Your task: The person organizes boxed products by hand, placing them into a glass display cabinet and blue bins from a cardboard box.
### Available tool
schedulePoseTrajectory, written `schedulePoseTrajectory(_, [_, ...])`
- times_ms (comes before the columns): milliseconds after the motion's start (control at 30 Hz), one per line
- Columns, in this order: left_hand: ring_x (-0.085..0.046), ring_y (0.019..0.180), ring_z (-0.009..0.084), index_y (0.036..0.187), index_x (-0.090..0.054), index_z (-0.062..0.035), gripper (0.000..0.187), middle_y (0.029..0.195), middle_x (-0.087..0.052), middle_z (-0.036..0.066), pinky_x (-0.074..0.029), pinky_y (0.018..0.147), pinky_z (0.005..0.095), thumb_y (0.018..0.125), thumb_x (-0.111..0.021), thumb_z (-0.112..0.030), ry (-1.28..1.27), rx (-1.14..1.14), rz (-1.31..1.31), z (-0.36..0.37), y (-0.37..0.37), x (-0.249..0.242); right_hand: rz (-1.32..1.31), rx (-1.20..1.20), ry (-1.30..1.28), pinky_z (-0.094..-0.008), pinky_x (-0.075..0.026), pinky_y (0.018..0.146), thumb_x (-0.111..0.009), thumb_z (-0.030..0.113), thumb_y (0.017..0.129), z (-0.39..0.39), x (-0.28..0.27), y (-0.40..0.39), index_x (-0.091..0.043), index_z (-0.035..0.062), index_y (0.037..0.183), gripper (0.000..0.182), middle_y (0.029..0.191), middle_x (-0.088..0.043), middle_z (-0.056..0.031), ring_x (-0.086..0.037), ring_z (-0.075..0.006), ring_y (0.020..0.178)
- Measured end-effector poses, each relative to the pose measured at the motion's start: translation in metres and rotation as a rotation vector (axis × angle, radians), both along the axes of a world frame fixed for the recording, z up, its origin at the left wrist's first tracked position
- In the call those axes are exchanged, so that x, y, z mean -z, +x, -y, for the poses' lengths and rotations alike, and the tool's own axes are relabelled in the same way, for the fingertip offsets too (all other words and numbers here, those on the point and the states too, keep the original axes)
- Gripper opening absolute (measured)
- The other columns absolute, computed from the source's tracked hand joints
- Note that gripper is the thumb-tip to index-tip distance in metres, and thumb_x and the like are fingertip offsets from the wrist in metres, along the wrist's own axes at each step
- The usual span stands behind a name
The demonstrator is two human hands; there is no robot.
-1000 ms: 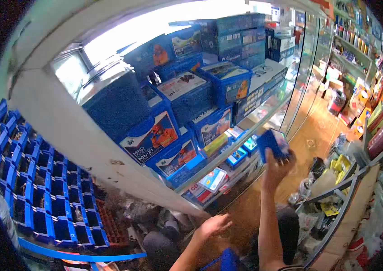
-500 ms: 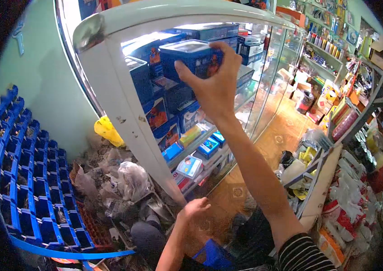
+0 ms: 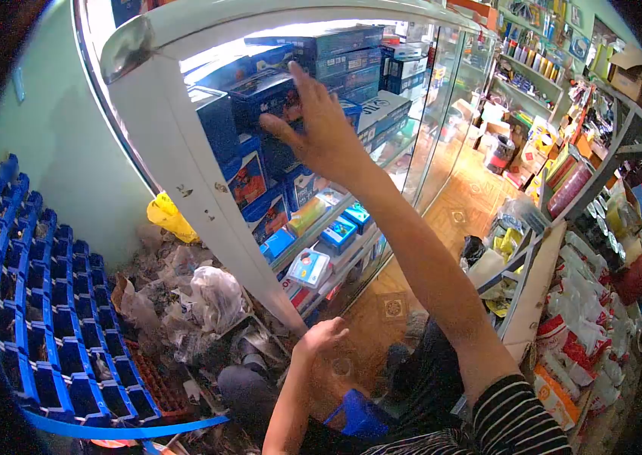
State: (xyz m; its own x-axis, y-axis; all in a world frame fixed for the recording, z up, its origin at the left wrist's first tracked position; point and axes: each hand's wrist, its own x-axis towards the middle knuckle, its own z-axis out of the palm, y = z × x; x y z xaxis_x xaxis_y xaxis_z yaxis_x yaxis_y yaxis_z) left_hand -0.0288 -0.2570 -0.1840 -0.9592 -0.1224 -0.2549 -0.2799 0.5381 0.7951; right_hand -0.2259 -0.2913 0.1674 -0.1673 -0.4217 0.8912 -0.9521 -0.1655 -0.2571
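My right hand [image 3: 319, 125] is raised in front of the display cabinet, its thumb and fingers spread with nothing gripped. Just behind it a dark blue box [image 3: 256, 85] sits on top of other boxes on the upper shelf, partly covered by my fingers. Another dark blue box [image 3: 213, 121] stands to its left, and wide flat boxes [image 3: 344, 49] are piled behind to the right. Low down, beside the foot of the cabinet's white corner post [image 3: 219, 220], my left hand [image 3: 322, 335] holds nothing visible, its fingers loosely bent and a little apart.
Lower shelves carry a small white-and-blue pack [image 3: 310, 268] and blue boxes [image 3: 338, 233]. Blue parts bins [image 3: 56, 318] stand at left, near plastic bags [image 3: 215, 296] and a yellow bag [image 3: 172, 218]. A metal rack [image 3: 613, 136] and packaged goods [image 3: 571, 349] line the right.
The dark blue box has gone from my right hand's grip onto the stack, and that hand has let go. The view has shifted slightly; my left hand stays low by the post.
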Motion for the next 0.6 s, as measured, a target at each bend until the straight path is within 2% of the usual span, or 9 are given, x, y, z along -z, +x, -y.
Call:
schedulePoseTrajectory(67, [-0.062,0.104,0.0403,0.120,-0.054,-0.0011,0.046,0.110,-0.064,0.026,-0.049,0.087,0.0460,0.095,-0.055,-0.040,0.078,-0.017,0.016,-0.001,0.002,-0.013,-0.012,-0.031,-0.162,-0.0454,-0.039,0.105,-0.069,0.035,0.089,-0.014,0.002,-0.013,-0.039,-0.0032,0.139,0.070,0.125,-0.052,-0.0302,-0.049,-0.0433,0.122])
schedulePoseTrajectory(167, [-0.061,0.104,0.0411,0.117,-0.055,-0.0014,0.044,0.109,-0.064,0.026,-0.049,0.087,0.0466,0.096,-0.055,-0.040,-0.058,-0.012,-0.013,0.001,0.001,0.008,0.357,0.076,-0.270,-0.0433,-0.040,0.103,-0.073,0.031,0.086,-0.040,0.032,-0.035,-0.041,-0.0045,0.138,0.071,0.129,-0.051,-0.0285,-0.050,-0.0399,0.121])
schedulePoseTrajectory(267, [-0.061,0.103,0.0419,0.115,-0.056,-0.0016,0.042,0.108,-0.064,0.025,-0.049,0.086,0.0477,0.095,-0.056,-0.038,-0.078,-0.038,-0.049,0.000,0.003,0.003,0.386,0.082,-0.046,-0.0406,-0.040,0.104,-0.073,0.030,0.088,-0.024,0.083,-0.059,-0.037,-0.0020,0.142,0.073,0.131,-0.053,-0.0253,-0.050,-0.0352,0.125])
schedulePoseTrajectory(367, [-0.061,0.101,0.0429,0.114,-0.057,-0.0016,0.041,0.106,-0.064,0.025,-0.048,0.086,0.0484,0.094,-0.056,-0.038,-0.077,-0.020,0.019,0.001,0.000,0.004,0.551,-0.153,0.030,-0.0410,-0.039,0.104,-0.075,0.028,0.086,-0.024,0.077,-0.056,-0.038,-0.0035,0.141,0.073,0.132,-0.052,-0.0268,-0.050,-0.0349,0.126])
schedulePoseTrajectory(467, [-0.060,0.102,0.0432,0.114,-0.057,-0.0021,0.041,0.105,-0.064,0.025,-0.048,0.087,0.0489,0.094,-0.056,-0.038,-0.091,-0.047,0.045,-0.002,-0.002,-0.002,0.320,-0.007,-0.001,-0.0400,-0.042,0.102,-0.076,0.028,0.085,-0.016,0.083,-0.070,-0.038,-0.0041,0.141,0.075,0.126,-0.056,-0.0255,-0.056,-0.0340,0.117])
schedulePoseTrajectory(500, [-0.060,0.102,0.0432,0.113,-0.057,-0.0024,0.040,0.104,-0.064,0.025,-0.048,0.087,0.0493,0.095,-0.056,-0.038,-0.128,-0.056,-0.042,-0.002,-0.003,0.002,0.261,0.041,-0.014,-0.0400,-0.043,0.101,-0.076,0.028,0.085,-0.016,0.087,-0.072,-0.038,-0.0042,0.141,0.075,0.123,-0.058,-0.0248,-0.058,-0.0340,0.114])
schedulePoseTrajectory(533, [-0.059,0.101,0.0432,0.113,-0.057,-0.0027,0.039,0.103,-0.064,0.025,-0.048,0.086,0.0496,0.095,-0.056,-0.037,-0.161,-0.067,-0.123,-0.002,-0.004,0.008,0.044,0.276,-0.166,-0.0391,-0.044,0.098,-0.075,0.026,0.085,-0.010,0.098,-0.078,-0.045,-0.0021,0.135,0.064,0.116,-0.060,-0.0216,-0.060,-0.0315,0.109])
schedulePoseTrajectory(600, [-0.059,0.102,0.0430,0.113,-0.057,-0.0037,0.038,0.103,-0.063,0.025,-0.048,0.086,0.0497,0.095,-0.056,-0.037,-0.153,-0.086,-0.157,-0.007,-0.002,0.007,0.414,0.232,-0.294,-0.0408,-0.046,0.095,-0.074,0.024,0.084,-0.034,0.143,-0.076,-0.051,-0.0013,0.126,0.054,0.114,-0.060,-0.0198,-0.059,-0.0336,0.106])
